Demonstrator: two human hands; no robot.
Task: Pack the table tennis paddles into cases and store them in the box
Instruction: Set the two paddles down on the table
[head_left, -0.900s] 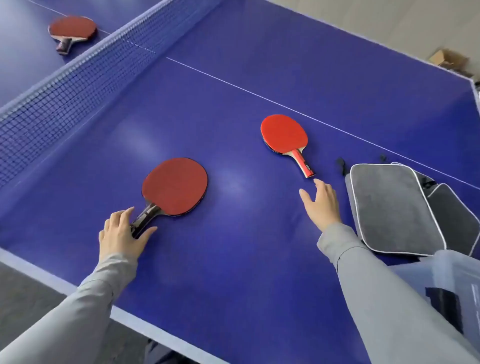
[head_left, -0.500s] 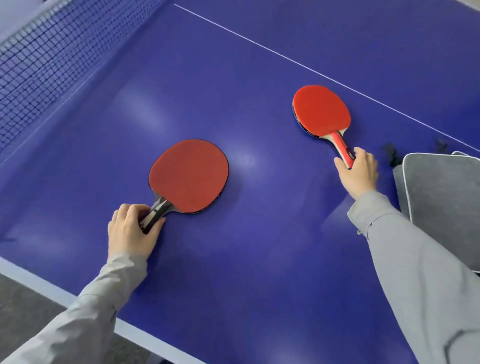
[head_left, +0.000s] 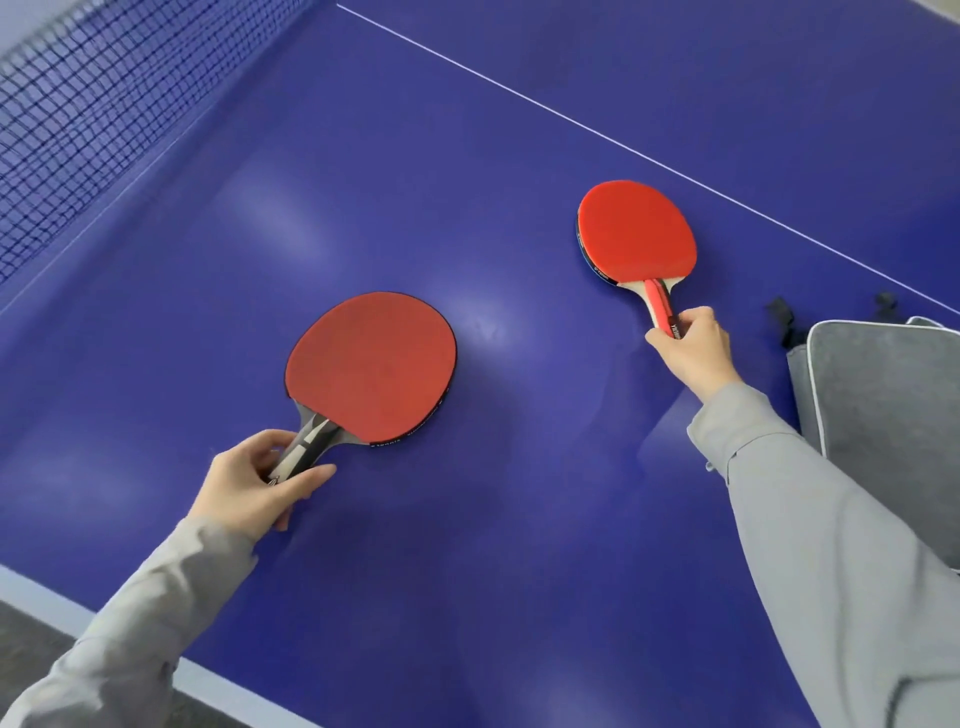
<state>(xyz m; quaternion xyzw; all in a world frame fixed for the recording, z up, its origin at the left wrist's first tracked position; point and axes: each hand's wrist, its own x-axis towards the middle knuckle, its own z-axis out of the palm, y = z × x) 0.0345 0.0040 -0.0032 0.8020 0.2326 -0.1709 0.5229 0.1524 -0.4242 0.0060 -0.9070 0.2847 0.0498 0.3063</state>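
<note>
On the blue table-tennis table (head_left: 519, 493), two paddles lie flat, red rubber up, well apart; left hand (head_left: 249, 486) has its fingers and thumb curled round the dark grey-and-black handle of the nearer, duller red round-bladed paddle (head_left: 371, 366), whose blade rests on the surface; right hand (head_left: 693, 351) pinches the butt of the red-striped handle of the brighter red paddle with pale wooden neck (head_left: 636, 234), blade likewise down on the table, just this side of the white centre line (head_left: 571, 122); both grips look closed on the handles, neither paddle visibly lifted; grey soft fabric paddle case with white piping (head_left: 883, 395) lies at the right edge of view, near the right forearm, a second one seemingly tucked behind it, zip state not discernible; black net (head_left: 78, 119) runs across the upper left; storage box not in view. Progress, as judged: early; no paddle is in a case, nothing stored; pick-up of two paddles appears under way. Remaining: carry each paddle to a case, insert, close, place cases in the box; whether further paddles await cannot be told from this view.
</note>
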